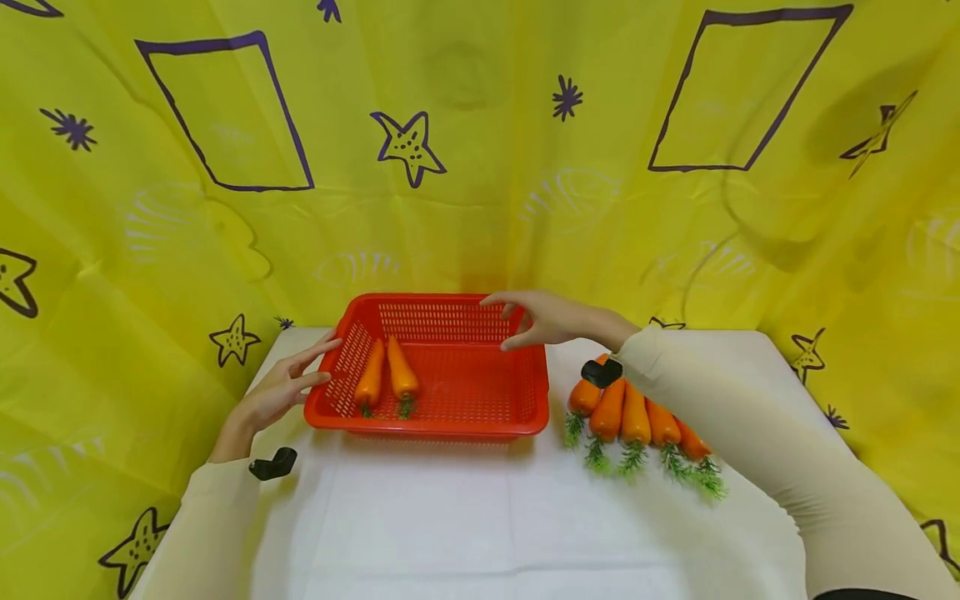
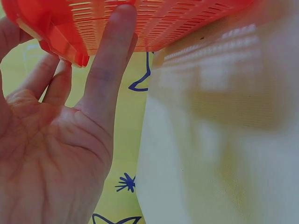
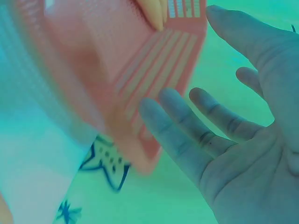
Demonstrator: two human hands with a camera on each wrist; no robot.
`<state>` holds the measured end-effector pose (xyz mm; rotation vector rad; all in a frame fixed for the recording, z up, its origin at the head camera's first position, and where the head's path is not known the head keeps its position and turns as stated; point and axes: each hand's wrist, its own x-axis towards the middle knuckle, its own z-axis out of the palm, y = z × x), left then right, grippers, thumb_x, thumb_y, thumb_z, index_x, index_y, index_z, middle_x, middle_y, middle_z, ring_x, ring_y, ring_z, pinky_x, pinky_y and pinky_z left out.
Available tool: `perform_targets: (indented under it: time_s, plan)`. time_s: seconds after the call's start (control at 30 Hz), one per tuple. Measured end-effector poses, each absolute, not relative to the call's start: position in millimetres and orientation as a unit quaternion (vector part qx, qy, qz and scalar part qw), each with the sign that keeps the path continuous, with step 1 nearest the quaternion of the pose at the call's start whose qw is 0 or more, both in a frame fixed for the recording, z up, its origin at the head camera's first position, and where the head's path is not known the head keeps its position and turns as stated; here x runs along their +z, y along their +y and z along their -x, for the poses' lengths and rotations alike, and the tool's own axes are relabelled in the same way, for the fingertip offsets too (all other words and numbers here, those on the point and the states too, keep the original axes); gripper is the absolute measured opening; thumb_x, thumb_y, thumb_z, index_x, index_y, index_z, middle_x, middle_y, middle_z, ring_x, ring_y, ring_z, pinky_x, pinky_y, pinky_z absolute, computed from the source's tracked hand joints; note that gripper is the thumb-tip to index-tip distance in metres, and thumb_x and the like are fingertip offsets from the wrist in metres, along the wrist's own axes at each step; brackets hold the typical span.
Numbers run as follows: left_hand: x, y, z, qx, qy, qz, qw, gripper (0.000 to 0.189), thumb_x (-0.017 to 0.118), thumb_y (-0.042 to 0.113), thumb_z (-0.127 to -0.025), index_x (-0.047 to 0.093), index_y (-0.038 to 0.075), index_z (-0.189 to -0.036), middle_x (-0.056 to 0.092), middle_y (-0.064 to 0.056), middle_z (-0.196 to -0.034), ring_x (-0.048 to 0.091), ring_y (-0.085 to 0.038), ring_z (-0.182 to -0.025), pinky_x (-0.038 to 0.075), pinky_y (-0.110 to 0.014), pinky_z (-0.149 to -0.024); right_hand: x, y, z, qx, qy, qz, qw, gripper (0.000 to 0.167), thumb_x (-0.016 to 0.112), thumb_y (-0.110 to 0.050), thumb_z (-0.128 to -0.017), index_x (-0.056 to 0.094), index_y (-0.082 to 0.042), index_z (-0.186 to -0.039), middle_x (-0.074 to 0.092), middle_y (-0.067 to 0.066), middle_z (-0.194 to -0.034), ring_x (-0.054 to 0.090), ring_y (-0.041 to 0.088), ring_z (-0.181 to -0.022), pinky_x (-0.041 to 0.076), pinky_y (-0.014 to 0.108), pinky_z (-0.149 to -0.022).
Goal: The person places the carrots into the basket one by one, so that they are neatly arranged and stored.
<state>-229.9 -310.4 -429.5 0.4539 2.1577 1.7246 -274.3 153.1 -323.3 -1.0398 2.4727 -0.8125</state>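
A red slotted plastic basket [image 1: 450, 432] stands on the white table, apparently slightly raised at the front. Two orange carrots [image 1: 402, 371] with short green tops lie inside it, at its left end. My left hand [image 1: 277, 392] is at the basket's left side, its fairly straight fingers touching the rim; the left wrist view shows a finger [image 2: 112, 60] against the slotted wall. Over the basket's back right corner is my right hand [image 1: 547, 318], thumb and fingers spread apart and holding nothing. In the right wrist view its palm [image 3: 252, 172] faces the camera beside the basket wall.
More orange carrots [image 1: 635, 417], several in a row with green leafy tops, lie right of the basket, partly under the right sleeve [image 1: 720, 417]. A yellow curtain [image 1: 480, 225] with starfish drawings surrounds the back and sides of the white tabletop [image 1: 420, 517].
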Motion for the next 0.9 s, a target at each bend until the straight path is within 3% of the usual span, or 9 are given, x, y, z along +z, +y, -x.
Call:
perform_targets:
  time_s: [0.5, 0.63, 0.9]
  plan:
    - [-429.6, -310.9, 230.5, 0.603, 0.762, -0.162, 0.168, 0.063, 0.055, 0.012, -0.107, 0.028, 0.006, -0.163, -0.002, -0.001, -0.174, 0.009, -0.043, -0.154, 0.055, -0.030, -0.092, -315.3, 266.2, 244.0, -0.304, 0.901, 0.287, 0.118, 0.074, 0.080, -0.027, -0.092, 0.044, -0.013, -0.155, 0.059, 0.019, -0.132, 0.070, 0.025, -0.101, 0.058, 0.043, -0.083]
    - [-429.8, -310.7, 230.5, 0.603, 0.763, -0.162, 0.168, 0.062, 0.055, 0.012, -0.107, 0.028, 0.007, -0.163, -0.002, -0.002, -0.174, 0.007, -0.043, -0.155, 0.054, -0.029, -0.092, -312.1, 295.4, 231.3, -0.304, 0.910, 0.260, 0.107, 0.074, 0.079, -0.027, -0.093, 0.043, -0.015, -0.157, 0.059, 0.017, -0.134, 0.070, 0.022, -0.101, 0.057, 0.039, -0.083]
    - [-429.2, -310.1, 230.0, 0.608, 0.759, -0.163, 0.168, 0.062, 0.055, 0.011, -0.107, 0.027, 0.006, -0.162, -0.002, -0.002, -0.174, 0.010, -0.044, -0.153, 0.056, -0.031, -0.091, -319.4, 341.1, 209.7, -0.321, 0.912, 0.247, 0.069, 0.075, 0.080, -0.012, -0.091, 0.042, -0.009, -0.156, 0.060, 0.018, -0.130, 0.072, 0.018, -0.095, 0.057, 0.029, -0.078]
